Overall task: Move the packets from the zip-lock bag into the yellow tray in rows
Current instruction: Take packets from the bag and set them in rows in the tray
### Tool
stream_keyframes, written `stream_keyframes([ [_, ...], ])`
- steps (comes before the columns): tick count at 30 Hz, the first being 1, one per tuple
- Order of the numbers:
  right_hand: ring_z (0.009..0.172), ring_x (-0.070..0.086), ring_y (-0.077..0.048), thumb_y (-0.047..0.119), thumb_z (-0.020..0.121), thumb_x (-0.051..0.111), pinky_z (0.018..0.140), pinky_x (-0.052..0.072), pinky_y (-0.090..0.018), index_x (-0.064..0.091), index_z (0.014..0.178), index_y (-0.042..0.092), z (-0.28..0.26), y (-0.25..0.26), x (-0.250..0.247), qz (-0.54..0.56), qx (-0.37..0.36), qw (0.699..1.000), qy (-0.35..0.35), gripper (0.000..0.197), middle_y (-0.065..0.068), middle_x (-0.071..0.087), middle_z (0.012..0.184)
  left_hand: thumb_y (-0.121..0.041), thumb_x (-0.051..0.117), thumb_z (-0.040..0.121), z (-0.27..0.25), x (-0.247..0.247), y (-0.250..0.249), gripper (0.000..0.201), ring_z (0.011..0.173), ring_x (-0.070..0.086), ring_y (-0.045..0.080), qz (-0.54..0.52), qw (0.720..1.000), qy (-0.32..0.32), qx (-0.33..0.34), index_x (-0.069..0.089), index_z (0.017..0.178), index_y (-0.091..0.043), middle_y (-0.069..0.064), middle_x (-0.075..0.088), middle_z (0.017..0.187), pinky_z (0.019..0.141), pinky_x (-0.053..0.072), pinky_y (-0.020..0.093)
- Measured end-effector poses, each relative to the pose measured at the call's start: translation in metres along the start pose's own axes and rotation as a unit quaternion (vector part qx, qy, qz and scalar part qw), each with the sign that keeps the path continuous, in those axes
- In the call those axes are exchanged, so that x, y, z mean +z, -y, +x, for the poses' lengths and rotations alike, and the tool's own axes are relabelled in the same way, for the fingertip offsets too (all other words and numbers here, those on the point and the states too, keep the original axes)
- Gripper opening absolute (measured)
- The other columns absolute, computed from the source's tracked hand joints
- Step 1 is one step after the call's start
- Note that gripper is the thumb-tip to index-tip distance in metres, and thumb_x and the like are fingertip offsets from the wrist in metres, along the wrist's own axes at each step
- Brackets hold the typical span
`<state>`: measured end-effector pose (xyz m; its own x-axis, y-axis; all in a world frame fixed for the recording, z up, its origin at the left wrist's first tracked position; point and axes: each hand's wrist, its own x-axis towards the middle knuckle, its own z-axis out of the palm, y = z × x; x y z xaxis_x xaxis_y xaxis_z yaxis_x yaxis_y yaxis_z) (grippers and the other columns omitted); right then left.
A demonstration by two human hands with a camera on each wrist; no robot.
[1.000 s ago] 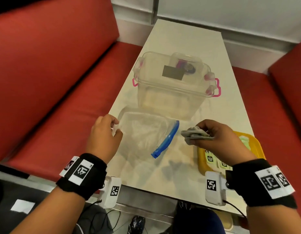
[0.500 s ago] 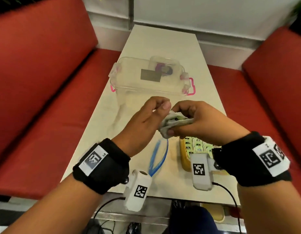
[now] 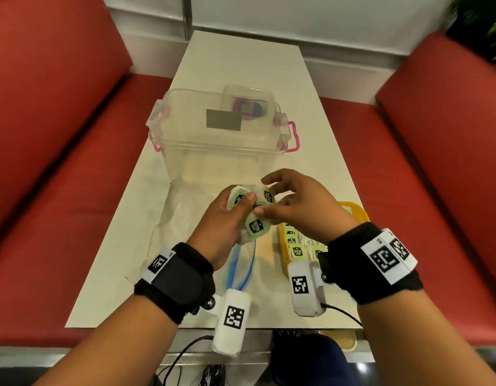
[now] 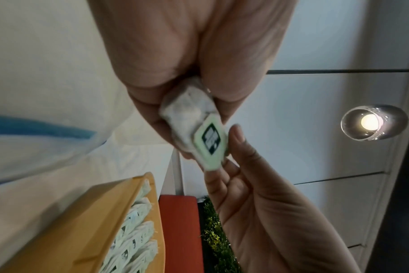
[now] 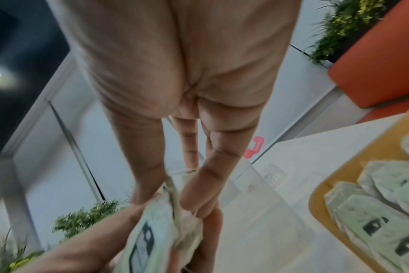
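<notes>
Small green-and-white packets are fanned out in my left hand, which grips the bunch above the table. My right hand meets it from the right, thumb and a finger pinching the packets at the bunch's edge. The left wrist view shows the gripped packets with my right hand under them. The zip-lock bag lies flat and slack on the table beneath my left hand, its blue zip near the front. The yellow tray at the right holds rows of packets, partly hidden by my right wrist.
A clear lidded plastic box with pink latches stands on the white table just beyond my hands. Red bench seats run along both sides of the table. The tray sits near the table's right edge.
My left hand let go of the zip-lock bag and came across to the packets. The bunch went from my right hand's grip into my left, now fanned, with my right pinching its edge.
</notes>
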<state>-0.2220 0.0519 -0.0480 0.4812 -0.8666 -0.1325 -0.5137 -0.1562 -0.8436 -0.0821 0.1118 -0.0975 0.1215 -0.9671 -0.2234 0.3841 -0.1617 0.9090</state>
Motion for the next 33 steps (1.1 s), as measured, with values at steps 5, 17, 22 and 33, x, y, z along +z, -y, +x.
stream_keyframes([
  [5,0.07,0.071,-0.027,0.016,0.072,0.082,0.073,0.06,-0.046,0.06,0.112,0.015,0.002,-0.012,0.003,0.085,0.016,0.995,-0.054,0.046,-0.006,0.064,0.097,-0.025,0.054,0.098,0.009,0.001,0.006,0.018,0.081,0.068,0.017,-0.011,1.0,-0.016,0.003,0.06,0.112,-0.017,0.004,0.071,0.096,0.056,0.052,0.024],
  [17,0.075,0.069,-0.025,0.025,0.08,0.076,0.075,0.058,-0.046,0.063,0.104,0.019,-0.006,-0.041,0.013,0.013,0.043,0.995,-0.091,0.028,0.001,0.066,0.099,-0.023,0.055,0.097,0.026,-0.014,0.022,0.016,0.087,0.069,0.013,0.029,0.998,-0.047,0.008,0.057,0.111,-0.017,0.007,0.068,0.109,0.059,0.055,0.023],
  [22,0.072,0.068,-0.024,0.029,0.081,0.074,0.073,0.058,-0.044,0.067,0.094,0.021,-0.009,-0.037,0.017,0.02,0.008,0.994,-0.106,0.016,0.003,0.07,0.087,-0.022,0.058,0.095,0.025,-0.015,0.019,0.014,0.081,0.069,0.012,0.049,0.998,-0.038,0.025,0.059,0.108,-0.016,0.007,0.069,0.103,0.055,0.052,0.022],
  [33,0.071,0.061,-0.036,0.012,0.083,0.069,0.064,0.053,-0.042,0.06,0.085,0.004,-0.008,-0.027,0.02,0.077,-0.025,0.99,-0.119,0.012,-0.018,0.067,0.077,-0.018,0.054,0.098,0.014,-0.012,0.004,0.007,0.075,0.067,0.012,-0.02,0.999,-0.033,-0.004,0.061,0.096,-0.022,0.003,0.068,0.091,0.053,0.052,0.022],
])
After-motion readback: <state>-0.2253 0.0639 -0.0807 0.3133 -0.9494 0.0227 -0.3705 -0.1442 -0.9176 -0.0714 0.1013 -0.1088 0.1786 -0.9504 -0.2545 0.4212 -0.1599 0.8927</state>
